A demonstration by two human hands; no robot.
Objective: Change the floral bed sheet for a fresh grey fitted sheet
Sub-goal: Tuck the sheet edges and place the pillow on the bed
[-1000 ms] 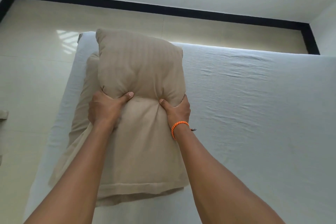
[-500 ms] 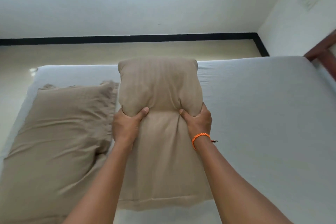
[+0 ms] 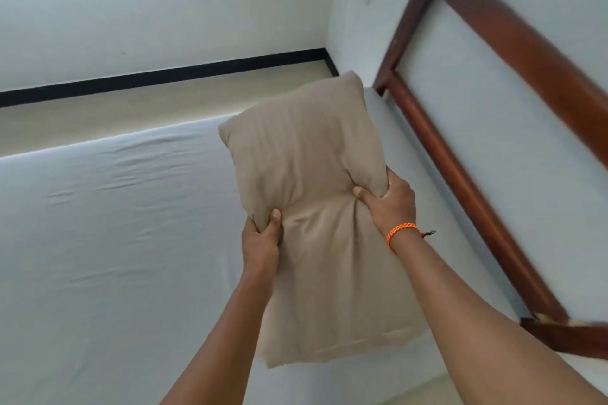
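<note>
Head view, and both hands are up on the pillow (image 3: 309, 174). The left hand (image 3: 261, 240) pinches a fold at its left edge, thumb on top, fingers tucked behind. The right hand (image 3: 388, 204) bunches the right edge, fingers curled deep into the stuffing. Both grips sit at about the pillow's middle, so the top half bulges fat and the bottom half hangs flatter towards the person.

Here is the relation that counts: the pillow is held clear above the grey sheet (image 3: 115, 240), its long axis running away from the person and leaning up and right, top corner aimed at the headboard (image 3: 460, 181). The right hand is the nearer one to that wooden frame; the left sits lower, over open mattress. I judge a set-down at the head end, just right of where it hangs.

Materials now: the pillowcase is tan, faintly striped, soft and creased where gripped, with a flat hem at the bottom. The grey sheet is already stretched over the mattress, smooth with a few shallow wrinkles. No floral sheet in sight. The headboard is dark glossy wood, rounded rail. An orange braided bracelet (image 3: 401, 233) circles the right wrist.
</note>
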